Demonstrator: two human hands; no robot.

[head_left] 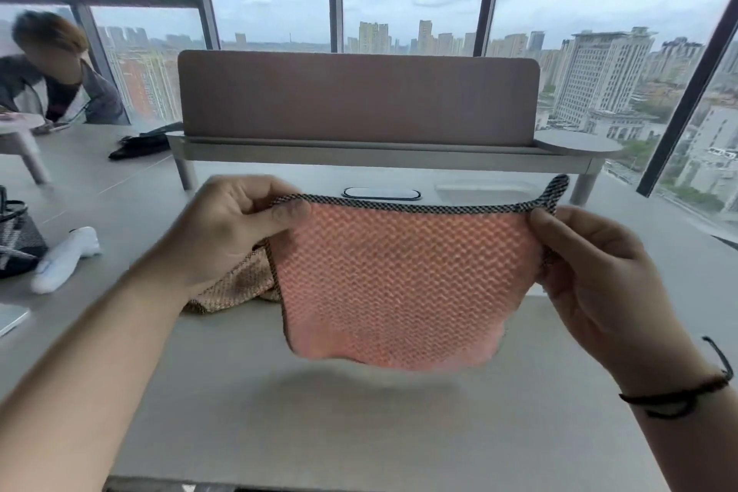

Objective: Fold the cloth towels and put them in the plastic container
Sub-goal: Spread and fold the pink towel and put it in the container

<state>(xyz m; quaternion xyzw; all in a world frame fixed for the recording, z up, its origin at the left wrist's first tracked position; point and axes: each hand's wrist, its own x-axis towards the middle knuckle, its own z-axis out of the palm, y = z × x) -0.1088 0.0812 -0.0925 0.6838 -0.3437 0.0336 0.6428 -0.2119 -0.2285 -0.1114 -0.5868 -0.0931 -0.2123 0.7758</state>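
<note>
A pink waffle-weave towel (399, 284) with a black-and-white checked border hangs in the air above the grey table (359, 419). My left hand (227, 228) pinches its top left corner and my right hand (591, 260) pinches its top right corner, beside a checked hanging loop. The towel is spread flat and its lower edge hangs clear of the table. A beige towel (235, 288) lies crumpled on the table behind my left hand, partly hidden by it. A clear plastic container (487, 190) sits behind the pink towel's top edge, mostly hidden.
A brown desk divider (359, 96) on a raised shelf stands at the back. A checked bag (16, 240) and a white object (64, 256) lie at the left. A black item (139, 144) and a seated person (52, 72) are at the far left. Windows lie beyond.
</note>
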